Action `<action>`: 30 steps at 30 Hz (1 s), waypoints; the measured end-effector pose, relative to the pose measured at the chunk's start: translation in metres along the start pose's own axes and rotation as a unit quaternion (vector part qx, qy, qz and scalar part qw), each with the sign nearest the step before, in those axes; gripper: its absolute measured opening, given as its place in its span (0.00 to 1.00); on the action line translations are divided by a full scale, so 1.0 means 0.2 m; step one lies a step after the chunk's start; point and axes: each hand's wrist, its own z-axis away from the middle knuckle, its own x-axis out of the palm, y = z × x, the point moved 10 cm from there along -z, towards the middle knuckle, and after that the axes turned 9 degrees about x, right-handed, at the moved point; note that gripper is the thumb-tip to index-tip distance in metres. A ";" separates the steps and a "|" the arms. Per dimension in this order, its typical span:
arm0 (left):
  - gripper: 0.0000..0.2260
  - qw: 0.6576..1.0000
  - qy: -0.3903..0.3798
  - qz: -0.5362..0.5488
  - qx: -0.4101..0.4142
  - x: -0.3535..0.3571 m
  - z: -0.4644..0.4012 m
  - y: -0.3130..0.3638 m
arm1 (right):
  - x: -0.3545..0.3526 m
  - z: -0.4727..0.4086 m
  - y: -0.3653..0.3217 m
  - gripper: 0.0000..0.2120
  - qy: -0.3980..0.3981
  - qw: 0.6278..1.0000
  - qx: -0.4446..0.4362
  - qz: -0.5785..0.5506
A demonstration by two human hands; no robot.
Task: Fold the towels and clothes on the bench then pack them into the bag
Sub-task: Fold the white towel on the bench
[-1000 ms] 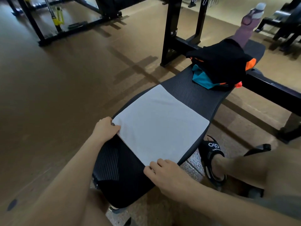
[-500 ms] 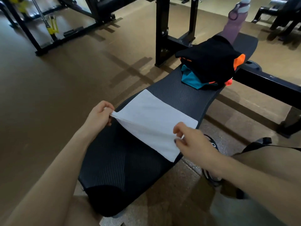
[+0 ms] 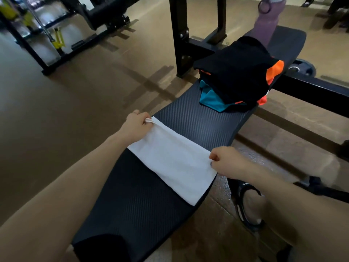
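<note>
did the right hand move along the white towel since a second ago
Yes. The right hand went from the white towel's near corner on the black padded bench up to the far edge, toward the black clothes pile, folding it in half.

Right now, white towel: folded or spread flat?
Folded. The white towel lies as a narrow strip across the bench, left hand and right hand pinching its far corners.

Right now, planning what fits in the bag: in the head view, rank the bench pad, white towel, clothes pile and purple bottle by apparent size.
1. bench pad
2. white towel and clothes pile: look alike; the towel is nearer, so unsure
3. purple bottle, partly cut off at the frame's top
</note>
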 end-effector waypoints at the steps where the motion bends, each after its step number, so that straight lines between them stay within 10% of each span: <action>1: 0.07 1.000 -0.004 0.001 -0.005 0.03 -0.02 -0.02 | 0.00 0.00 0.00 0.06 -0.002 1.000 -0.002 0.001; 30: 0.08 0.997 0.062 -0.031 0.023 0.12 -0.08 -0.10 | -0.05 -0.11 0.03 0.12 0.032 0.999 0.008 0.028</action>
